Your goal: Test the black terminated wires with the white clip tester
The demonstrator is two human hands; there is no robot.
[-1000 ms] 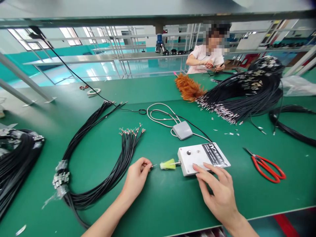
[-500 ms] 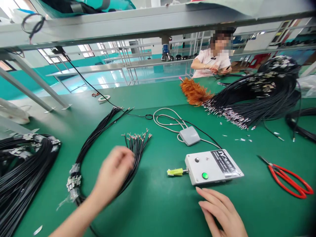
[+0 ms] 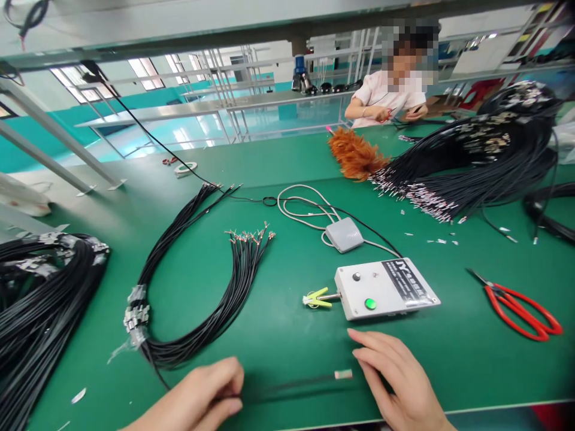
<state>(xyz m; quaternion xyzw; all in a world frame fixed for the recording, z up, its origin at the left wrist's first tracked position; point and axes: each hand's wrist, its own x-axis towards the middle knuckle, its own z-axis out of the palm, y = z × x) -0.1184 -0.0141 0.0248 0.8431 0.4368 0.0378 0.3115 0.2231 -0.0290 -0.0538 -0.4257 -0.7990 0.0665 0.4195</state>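
My left hand (image 3: 215, 389) is closed near the table's front edge, with a thin black cable (image 3: 300, 382) running out from it to the right. The cable is smeared by motion and ends in a pale tip. My right hand (image 3: 393, 377) is open beside that tip, fingers stretched and apart from it. Just beyond the right hand lies a grey box (image 3: 384, 290) with a knob and a lit green button. From its left side sticks a shaft bearing a yellow-green clip (image 3: 318, 298). A curved bundle of black cables (image 3: 220, 317) with bare wire ends lies to the left.
Red-handled cutters (image 3: 516, 308) lie at right. A grey pedal (image 3: 344, 234) with coiled cord sits behind the box. More black cables are heaped at far left (image 3: 49, 305) and back right (image 3: 471, 161), beside an orange feather duster (image 3: 354, 154). A co-worker (image 3: 389, 99) sits across.
My left hand has come from the bundle's wire ends toward the table's front edge, bringing a cable along. The yellow-green clip has turned. The view has tilted down slightly; my right hand has barely moved.
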